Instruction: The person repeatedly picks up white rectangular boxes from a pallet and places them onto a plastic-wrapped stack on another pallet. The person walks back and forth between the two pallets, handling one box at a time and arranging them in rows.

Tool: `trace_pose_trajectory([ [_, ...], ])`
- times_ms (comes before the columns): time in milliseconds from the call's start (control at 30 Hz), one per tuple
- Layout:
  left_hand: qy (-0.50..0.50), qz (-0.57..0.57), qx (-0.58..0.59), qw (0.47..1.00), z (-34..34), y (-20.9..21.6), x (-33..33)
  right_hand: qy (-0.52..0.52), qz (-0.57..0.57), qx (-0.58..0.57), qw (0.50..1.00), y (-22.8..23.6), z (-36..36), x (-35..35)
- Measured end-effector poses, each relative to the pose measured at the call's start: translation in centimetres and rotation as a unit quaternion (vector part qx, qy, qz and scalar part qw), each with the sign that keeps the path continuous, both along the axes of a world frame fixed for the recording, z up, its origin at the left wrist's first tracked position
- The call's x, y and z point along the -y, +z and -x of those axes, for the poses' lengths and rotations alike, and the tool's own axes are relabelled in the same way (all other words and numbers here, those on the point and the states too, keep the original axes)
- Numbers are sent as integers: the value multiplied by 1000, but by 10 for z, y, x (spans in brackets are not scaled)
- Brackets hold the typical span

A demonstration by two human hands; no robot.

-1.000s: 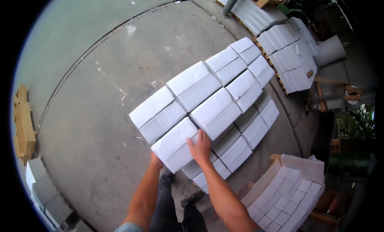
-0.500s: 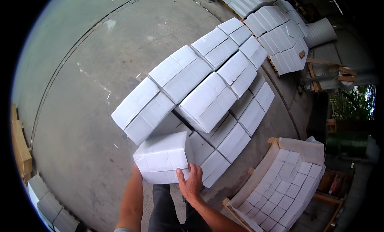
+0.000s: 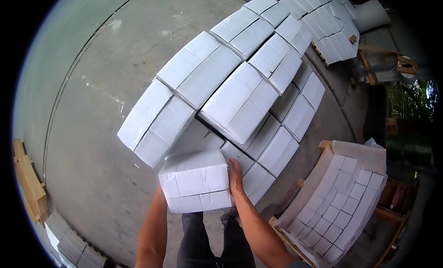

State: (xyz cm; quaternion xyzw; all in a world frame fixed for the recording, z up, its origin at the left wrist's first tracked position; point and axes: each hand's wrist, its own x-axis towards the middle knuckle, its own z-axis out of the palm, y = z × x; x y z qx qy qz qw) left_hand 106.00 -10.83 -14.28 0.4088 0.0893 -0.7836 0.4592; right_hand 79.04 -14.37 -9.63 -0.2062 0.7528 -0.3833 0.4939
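A white cardboard box (image 3: 196, 185) is between my two hands, just in front of my legs and beside the near end of a stack of similar boxes. My right hand (image 3: 236, 176) lies along its right side, fingers pointing away from me. At the box's left side is my left hand (image 3: 160, 194), its fingers hidden by the box. Right behind it, the stacked boxes (image 3: 237, 102) stand in rows, and a lower layer of boxes (image 3: 277, 150) shows on the right.
To the right is a wooden crate (image 3: 325, 145) lined with pale sheet and filled with small white blocks (image 3: 332, 212). More white stacked goods (image 3: 334, 42) stand on a pallet at the far right. Wooden beams (image 3: 30, 185) lie at the left edge of the concrete floor (image 3: 92, 138).
My right hand has shifted from the box's near right corner to along its right side. The box has turned slightly and sits a little farther right in view; the whole view has shifted.
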Motion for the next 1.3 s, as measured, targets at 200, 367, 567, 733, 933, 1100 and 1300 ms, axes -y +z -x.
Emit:
trace_pose_trajectory([
  [200, -22, 1, 1, 1000, 6, 2, 6, -13, -108, 127, 986, -14, 6, 10],
  [367, -49, 6, 4, 999, 7, 6, 9, 92, -78, -103, 987, -32, 6, 2],
  [567, -76, 6, 16, 997, 7, 27, -1, 85, -65, 132, 985, -13, -1, -16],
  [733, -105, -28, 23, 994, 9, 71, -48, 24, -167, 226, 959, 57, 3, -70],
  [933, -195, -53, 16, 979, 70, 138, -97, -171, -129, 359, 908, 84, 48, -207],
  [1100, -304, -77, -6, 950, 158, 180, -143, -212, -135, 319, 914, 150, 106, -293],
  [1300, -451, -59, 29, 890, 280, 224, -203, -272, -65, 354, 892, 169, 180, -400],
])
